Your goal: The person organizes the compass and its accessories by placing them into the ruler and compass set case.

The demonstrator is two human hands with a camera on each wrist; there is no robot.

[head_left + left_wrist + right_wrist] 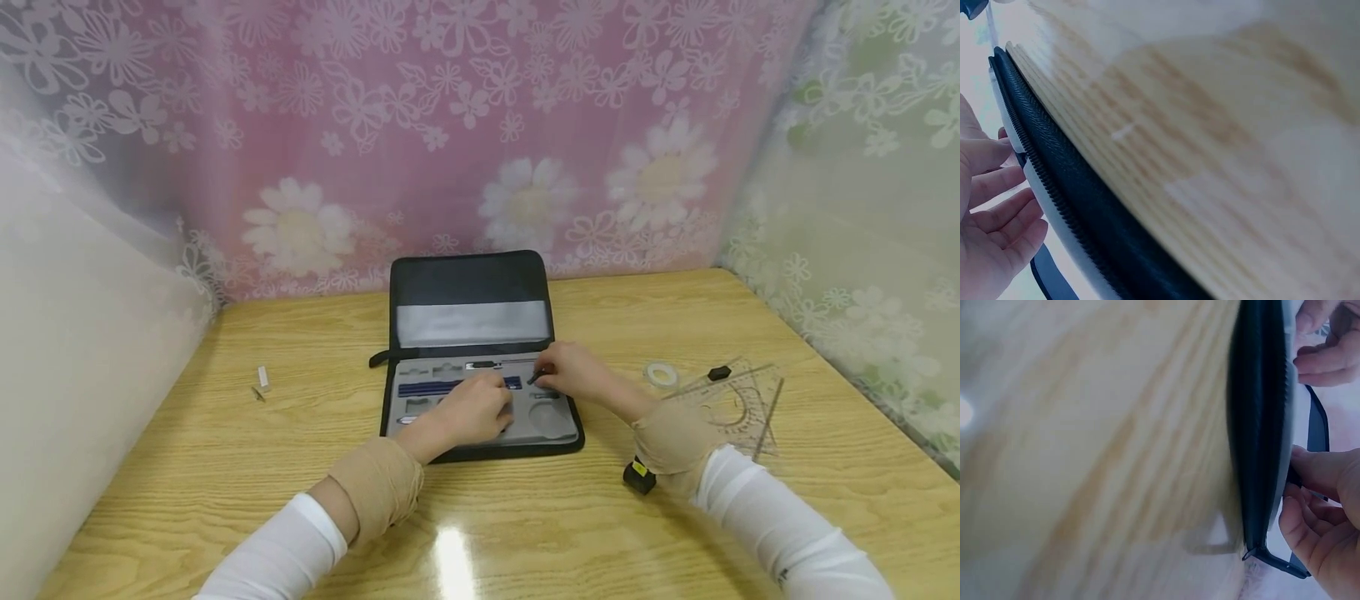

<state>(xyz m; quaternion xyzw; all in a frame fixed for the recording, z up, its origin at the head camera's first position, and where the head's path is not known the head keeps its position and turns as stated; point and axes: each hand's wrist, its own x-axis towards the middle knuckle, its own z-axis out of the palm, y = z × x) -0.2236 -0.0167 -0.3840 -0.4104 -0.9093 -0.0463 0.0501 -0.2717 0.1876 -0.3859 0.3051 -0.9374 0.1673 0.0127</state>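
Observation:
A black zip-up case [468,279] lies unfolded on the table, its grey moulded tray [525,427] towards me. Dark blue pencils [427,389] and a metal drawing tool [483,365] sit in the tray's slots; other recesses hold nothing. On the tray's right side, my right hand [573,371] pinches a small black piece [1294,477] between thumb and fingers; its exact kind is unclear. My left hand [476,408] is over the tray's middle, its fingers [1007,219] loosely bent at the surface, with nothing visibly held. That hand covers part of the slots.
To the right lie a white ring [662,374], a small black block [718,372], clear drawing templates [765,392] and a black-and-yellow item [639,477] near my right wrist. A white eraser-like block [262,377] and a small metal piece [258,394] lie left.

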